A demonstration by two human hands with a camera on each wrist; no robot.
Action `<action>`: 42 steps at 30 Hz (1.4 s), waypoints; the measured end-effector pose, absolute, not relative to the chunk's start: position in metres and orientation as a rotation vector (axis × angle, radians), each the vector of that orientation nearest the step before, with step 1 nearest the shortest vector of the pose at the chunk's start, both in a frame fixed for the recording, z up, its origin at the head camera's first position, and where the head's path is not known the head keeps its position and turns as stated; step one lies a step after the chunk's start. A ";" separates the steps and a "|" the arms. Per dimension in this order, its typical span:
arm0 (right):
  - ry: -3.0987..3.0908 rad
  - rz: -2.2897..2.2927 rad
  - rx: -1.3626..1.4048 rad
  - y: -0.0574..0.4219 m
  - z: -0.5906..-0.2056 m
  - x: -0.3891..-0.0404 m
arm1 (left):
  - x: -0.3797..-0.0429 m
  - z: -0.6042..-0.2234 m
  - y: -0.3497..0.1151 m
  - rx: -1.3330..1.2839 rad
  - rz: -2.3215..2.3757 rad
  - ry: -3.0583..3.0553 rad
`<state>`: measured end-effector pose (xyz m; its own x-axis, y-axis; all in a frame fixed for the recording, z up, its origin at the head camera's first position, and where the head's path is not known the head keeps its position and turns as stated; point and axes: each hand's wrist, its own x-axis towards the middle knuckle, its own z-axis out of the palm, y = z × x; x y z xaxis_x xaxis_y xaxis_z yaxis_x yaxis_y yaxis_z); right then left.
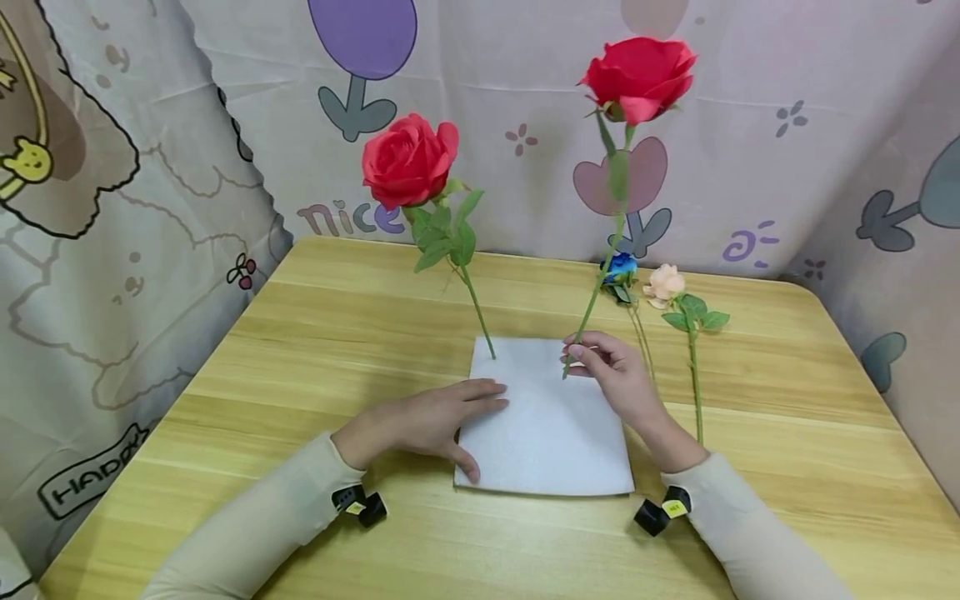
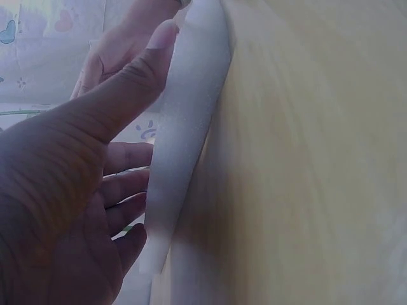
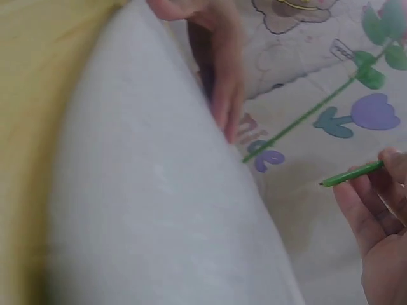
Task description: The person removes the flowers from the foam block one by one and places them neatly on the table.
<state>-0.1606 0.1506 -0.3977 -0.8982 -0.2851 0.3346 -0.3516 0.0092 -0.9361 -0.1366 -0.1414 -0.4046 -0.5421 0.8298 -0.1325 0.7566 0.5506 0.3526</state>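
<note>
A thick white foam board [image 1: 547, 442] lies flat on the table. My left hand [image 1: 431, 421] rests on its left side, fingers spread over the top and thumb near the front corner. One red artificial rose [image 1: 411, 162] stands in the board's back left part, its stem leaning left. With thumb and fingers, my right hand [image 1: 618, 371] pinches the stem of a second red rose [image 1: 639, 79] low down, over the board's back right part. In the right wrist view the cut end of this green stem [image 3: 346, 175] sticks out past the fingertips, above the board's surface.
On the wooden table [image 1: 337, 333], right of the board, lie a blue flower [image 1: 619, 268] and a pale pink flower [image 1: 664, 285] with a long leafy stem. Behind the table hangs a printed curtain [image 1: 495, 67]. Each wrist wears a small black camera.
</note>
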 end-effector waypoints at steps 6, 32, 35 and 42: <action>-2.220 1.997 0.611 0.167 -0.388 -0.160 | -0.137 -0.405 -0.139 1.310 0.333 2.511; -2.250 1.974 0.314 0.263 -0.385 -0.134 | -0.138 -0.404 -0.139 1.322 0.332 2.507; -2.296 1.964 0.272 0.272 -0.387 -0.131 | -0.137 -0.403 -0.141 1.304 0.340 2.503; -2.354 2.036 0.244 0.302 -0.391 -0.127 | -0.137 -0.405 -0.142 1.300 0.355 2.502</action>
